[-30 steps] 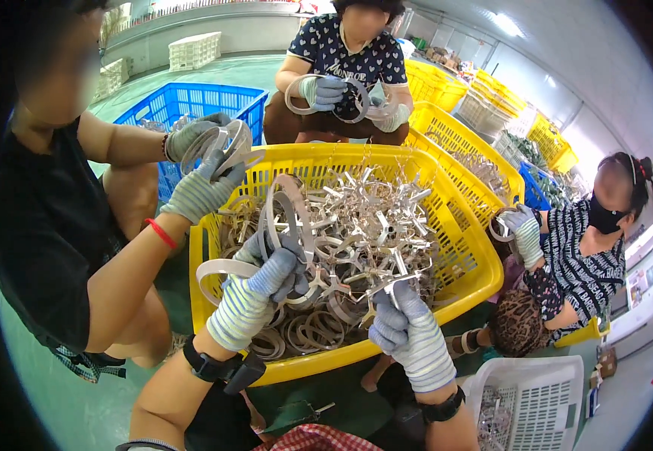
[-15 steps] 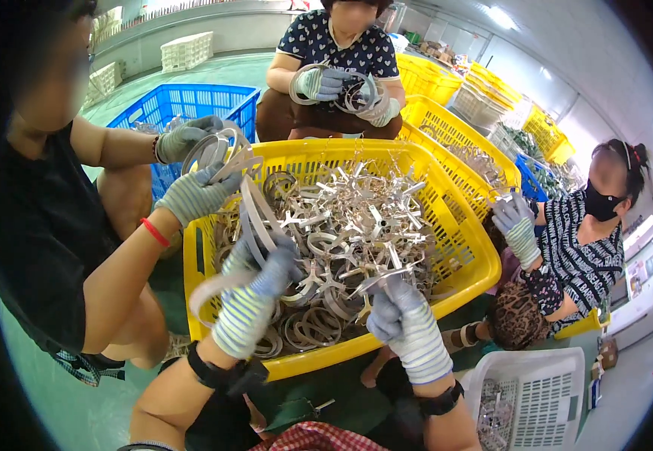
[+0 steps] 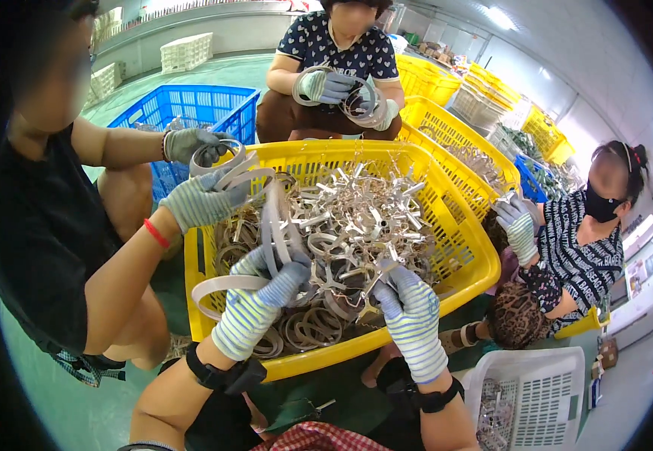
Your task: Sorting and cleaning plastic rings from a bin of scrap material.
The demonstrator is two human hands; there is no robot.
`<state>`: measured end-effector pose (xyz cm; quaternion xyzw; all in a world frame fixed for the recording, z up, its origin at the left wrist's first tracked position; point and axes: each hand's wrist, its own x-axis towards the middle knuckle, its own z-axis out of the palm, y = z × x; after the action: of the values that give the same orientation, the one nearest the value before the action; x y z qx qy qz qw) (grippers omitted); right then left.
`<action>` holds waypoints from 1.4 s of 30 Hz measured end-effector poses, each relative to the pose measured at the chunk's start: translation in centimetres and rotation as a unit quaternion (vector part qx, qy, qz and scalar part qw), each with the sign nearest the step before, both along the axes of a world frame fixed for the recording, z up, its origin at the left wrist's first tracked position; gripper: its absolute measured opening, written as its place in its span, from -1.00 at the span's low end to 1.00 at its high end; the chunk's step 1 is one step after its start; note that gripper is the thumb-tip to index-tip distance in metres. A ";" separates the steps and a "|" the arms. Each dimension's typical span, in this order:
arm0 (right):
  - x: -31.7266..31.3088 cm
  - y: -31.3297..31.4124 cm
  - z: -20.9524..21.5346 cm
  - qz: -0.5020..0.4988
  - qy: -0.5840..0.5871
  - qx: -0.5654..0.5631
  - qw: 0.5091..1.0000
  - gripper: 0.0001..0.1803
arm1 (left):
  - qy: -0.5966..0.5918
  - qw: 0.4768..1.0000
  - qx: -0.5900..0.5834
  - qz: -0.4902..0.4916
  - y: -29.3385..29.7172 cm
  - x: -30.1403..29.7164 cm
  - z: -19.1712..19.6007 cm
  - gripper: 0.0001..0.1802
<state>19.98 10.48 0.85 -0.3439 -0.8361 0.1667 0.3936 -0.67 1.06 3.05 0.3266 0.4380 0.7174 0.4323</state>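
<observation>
1. The left hand [image 3: 255, 308], in a striped glove, has its fingers and thumb closed around a bundle of flat metal rings [image 3: 268, 229] above the left part of the yellow basket [image 3: 484, 263]; some stand upright, and one juts out to the left.
2. The right hand [image 3: 413, 319], in a matching glove, reaches over the basket's near side. Its fingers point down and lie close together at the metal pieces; I cannot tell whether they pinch one.
3. Inside the basket, shiny three-armed pieces [image 3: 368, 218] are heaped in the middle and toward the far side, with loose rings [image 3: 311, 328] nearer the front.
4. At the left, a co-worker's gloved hands [image 3: 202, 201] hold more rings, near a blue basket [image 3: 206, 94].
5. Across, another co-worker [image 3: 341, 52] holds rings in both gloved hands.
6. At the right sits a third co-worker [image 3: 586, 240], behind a white basket [image 3: 537, 364].
</observation>
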 end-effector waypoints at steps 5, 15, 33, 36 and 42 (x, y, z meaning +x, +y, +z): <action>0.2 0.2 -0.2 -0.057 0.015 -0.060 0.997 -0.75 | -0.006 0.999 0.014 -0.042 -0.2 0.9 -0.3 -0.87; 1.1 1.0 0.3 0.001 0.077 -0.213 0.974 -0.68 | 0.060 0.998 -0.015 -0.029 -0.1 1.3 -0.2 -0.90; 1.3 1.0 3.9 0.123 -0.062 0.152 0.979 -0.51 | 0.104 0.993 -0.043 -0.025 0.8 -4.4 0.8 -0.63; 0.9 1.0 3.7 0.135 -0.072 0.159 0.975 -0.54 | 0.112 0.993 -0.031 -0.036 0.9 -4.6 0.4 -0.67; -0.1 0.5 3.1 0.168 -0.144 0.221 0.950 -0.66 | 0.096 0.994 -0.040 -0.018 0.8 -4.9 0.9 -0.71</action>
<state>19.88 10.98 3.93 -0.1233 -0.9455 -0.0103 0.3012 -5.56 1.81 3.92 0.3848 0.4998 0.6566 0.4136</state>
